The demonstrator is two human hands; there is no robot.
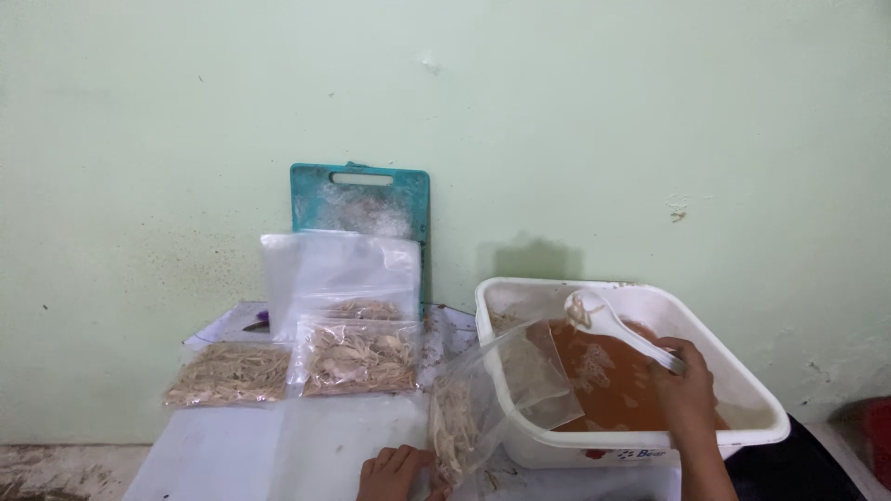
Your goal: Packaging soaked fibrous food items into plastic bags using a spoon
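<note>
light: dim, even | shadows: soft, on wall (557,111) | focus: slightly soft

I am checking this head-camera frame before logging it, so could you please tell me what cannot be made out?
- Left hand: cut off by the bottom edge; its grip on the clear plastic bag of pale shreds is partly hidden.
- White plastic spoon: contents too small to identify.
- White rectangular plastic tub of brown liquid: near wall hidden behind the bag.
- Teal plastic cutting board: lower half hidden by filled bags.
</note>
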